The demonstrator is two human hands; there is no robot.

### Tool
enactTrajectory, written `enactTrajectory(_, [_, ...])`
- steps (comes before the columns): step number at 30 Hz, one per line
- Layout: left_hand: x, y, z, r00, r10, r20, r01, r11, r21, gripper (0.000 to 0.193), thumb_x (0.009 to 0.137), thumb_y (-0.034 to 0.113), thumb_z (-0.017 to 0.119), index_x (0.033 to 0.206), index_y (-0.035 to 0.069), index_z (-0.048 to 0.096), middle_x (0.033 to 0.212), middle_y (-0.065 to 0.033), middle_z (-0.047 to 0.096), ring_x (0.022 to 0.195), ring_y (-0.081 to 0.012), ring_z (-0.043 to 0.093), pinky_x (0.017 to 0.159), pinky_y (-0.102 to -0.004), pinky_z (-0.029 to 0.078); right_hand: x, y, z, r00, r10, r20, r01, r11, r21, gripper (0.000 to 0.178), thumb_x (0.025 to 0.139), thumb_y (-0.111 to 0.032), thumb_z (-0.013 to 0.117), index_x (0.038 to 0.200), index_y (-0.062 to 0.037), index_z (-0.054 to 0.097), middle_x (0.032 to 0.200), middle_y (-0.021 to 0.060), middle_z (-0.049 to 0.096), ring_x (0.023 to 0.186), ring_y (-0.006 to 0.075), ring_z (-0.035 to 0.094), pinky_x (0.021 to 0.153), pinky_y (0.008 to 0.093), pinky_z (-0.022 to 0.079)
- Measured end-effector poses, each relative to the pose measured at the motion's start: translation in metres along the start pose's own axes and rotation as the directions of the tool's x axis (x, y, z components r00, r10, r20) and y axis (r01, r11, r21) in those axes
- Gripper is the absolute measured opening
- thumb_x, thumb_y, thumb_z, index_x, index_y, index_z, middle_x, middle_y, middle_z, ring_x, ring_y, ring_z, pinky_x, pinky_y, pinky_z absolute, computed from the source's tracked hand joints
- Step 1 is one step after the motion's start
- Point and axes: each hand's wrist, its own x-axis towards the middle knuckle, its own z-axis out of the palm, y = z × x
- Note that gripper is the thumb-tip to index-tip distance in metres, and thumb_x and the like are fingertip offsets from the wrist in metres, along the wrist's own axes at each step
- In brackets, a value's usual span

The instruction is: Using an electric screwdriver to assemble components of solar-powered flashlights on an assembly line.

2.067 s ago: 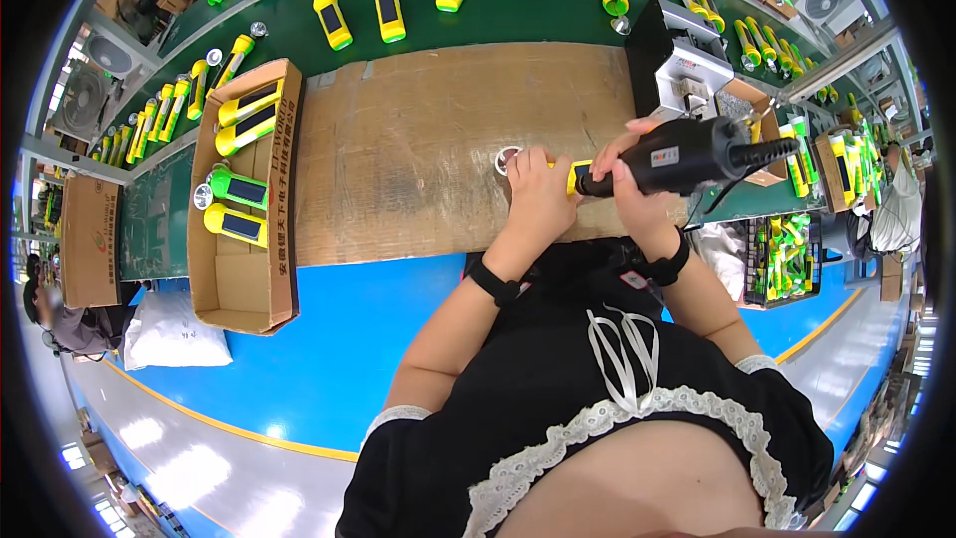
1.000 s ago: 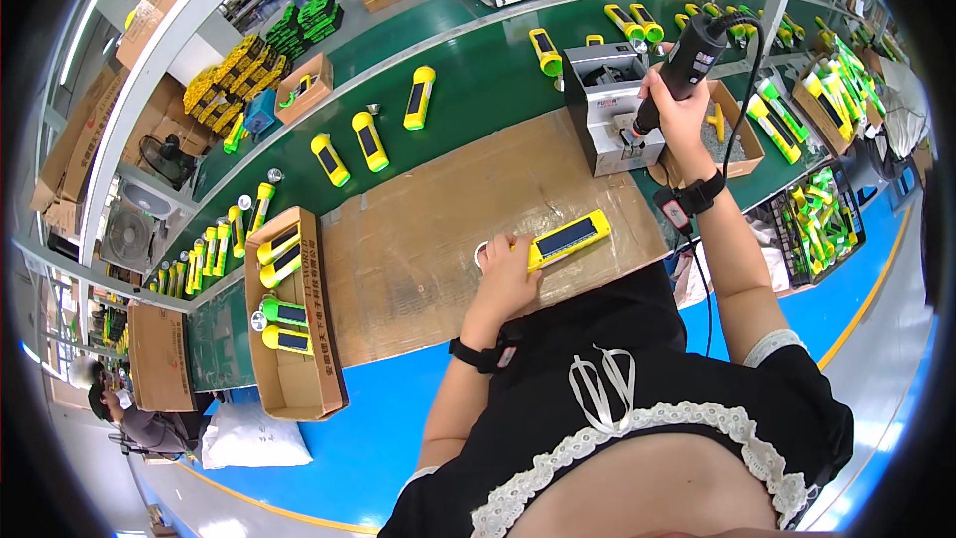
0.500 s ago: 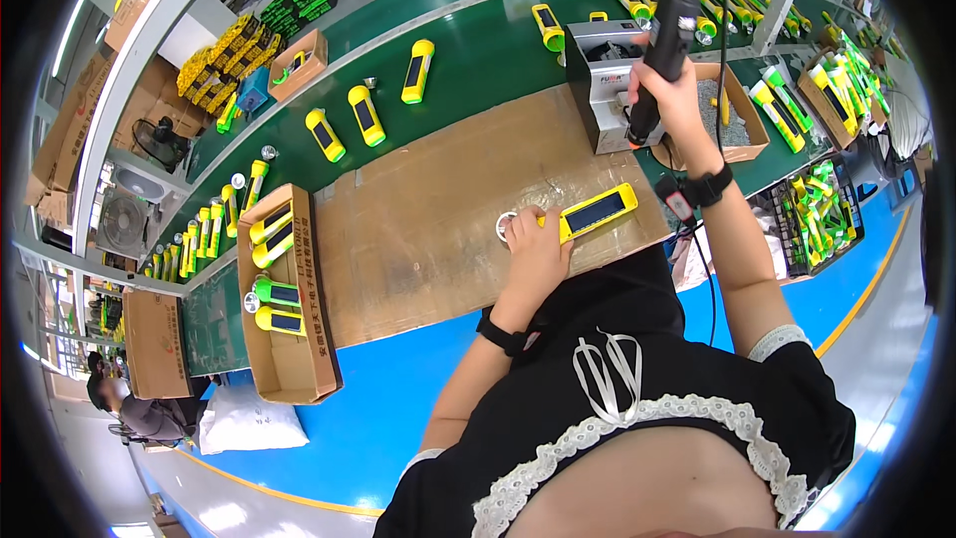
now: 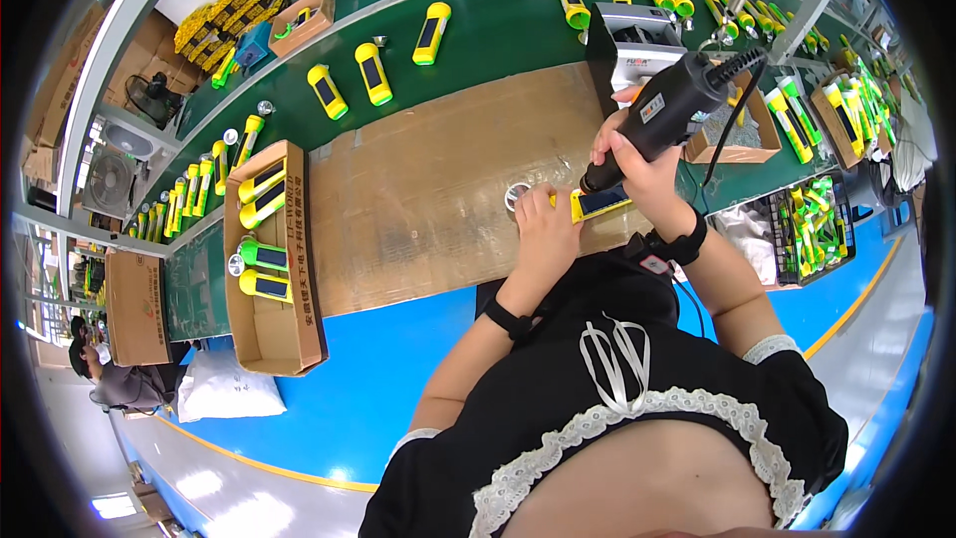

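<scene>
A yellow flashlight with a dark solar panel (image 4: 601, 202) lies on the cardboard sheet in front of me. My left hand (image 4: 544, 236) is closed around it near its round reflector end (image 4: 516, 196). In my right hand (image 4: 645, 167) is a black electric screwdriver (image 4: 665, 110), gripped around its body and tilted. Its tip points down at the flashlight, just beside my left fingers. Whether tip and flashlight touch is hidden. A coiled cable (image 4: 739, 62) leads off the tool's top.
The brown cardboard sheet (image 4: 418, 199) covers the green bench. A carton (image 4: 311, 279) with several flashlights stands left. Beyond lie loose flashlights (image 4: 373, 74). A grey screw-feeder machine (image 4: 637, 45) and a small parts box (image 4: 762, 139) stand right, above a black crate (image 4: 809, 229).
My right hand has brought the screwdriver down and left, from beside the machine to the flashlight. My left hand keeps hold of the flashlight. The view has shifted slightly.
</scene>
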Motion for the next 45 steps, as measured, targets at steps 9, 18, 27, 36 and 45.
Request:
enactTrajectory(9, [-0.002,-0.001,0.004,1.000,0.017,0.002,-0.017,1.000,-0.026,0.050,0.071,0.016,0.070,0.113,-0.001,0.049,0.108,-0.0194,0.046,0.101,-0.0367,0.044,0.089,-0.0471,0.033,-0.005,0.010,0.005,1.000,0.020,0.024,-0.019,1.000,-0.020,0.044,0.075,0.007,0.053,0.117,-0.0010,0.039,0.072,0.0041,0.055,0.063,0.0105,0.056,0.060,0.0250,0.046])
enactTrajectory(18, [0.010,-0.009,0.004,0.997,-0.014,0.077,0.017,0.999,-0.040,0.048,0.069,0.019,0.072,0.105,-0.002,0.050,0.106,-0.0202,0.047,0.100,-0.0366,0.045,0.087,-0.0460,0.034,0.000,0.023,0.003,0.987,0.115,0.112,-0.100,0.986,-0.134,0.038,0.076,0.005,0.056,0.111,-0.0022,0.042,0.072,0.0031,0.056,0.063,0.0087,0.054,0.059,0.0246,0.045])
enactTrajectory(27, [0.013,-0.018,0.002,0.996,0.035,0.082,-0.031,0.999,-0.045,0.052,0.067,0.019,0.072,0.108,-0.001,0.047,0.102,-0.0188,0.048,0.097,-0.0370,0.046,0.085,-0.0467,0.033,0.009,0.037,0.009,0.977,0.161,0.136,-0.147,0.983,-0.110,0.033,0.075,0.003,0.064,0.105,-0.0026,0.052,0.072,-0.0001,0.057,0.063,0.0055,0.053,0.057,0.0226,0.045])
enactTrajectory(36, [0.015,-0.009,-0.003,0.971,0.046,0.235,-0.076,0.990,0.120,0.050,0.065,0.019,0.070,0.104,-0.004,0.048,0.099,-0.0181,0.049,0.096,-0.0347,0.047,0.084,-0.0458,0.035,0.009,0.027,0.004,0.974,0.149,0.172,-0.117,0.976,-0.183,0.040,0.079,0.005,0.054,0.114,-0.0035,0.039,0.072,0.0056,0.055,0.063,0.0118,0.055,0.060,0.0264,0.046])
enactTrajectory(45, [0.021,0.000,-0.012,0.912,-0.337,0.235,0.176,0.838,0.517,0.063,0.062,0.040,0.078,0.104,0.001,0.051,0.091,-0.0101,0.053,0.086,-0.0257,0.054,0.074,-0.0369,0.040,-0.006,-0.069,-0.018,0.991,-0.108,0.084,0.089,0.974,0.206,0.050,0.081,-0.003,0.059,0.122,-0.0010,0.031,0.074,0.0082,0.053,0.063,0.0152,0.054,0.060,0.0268,0.045])
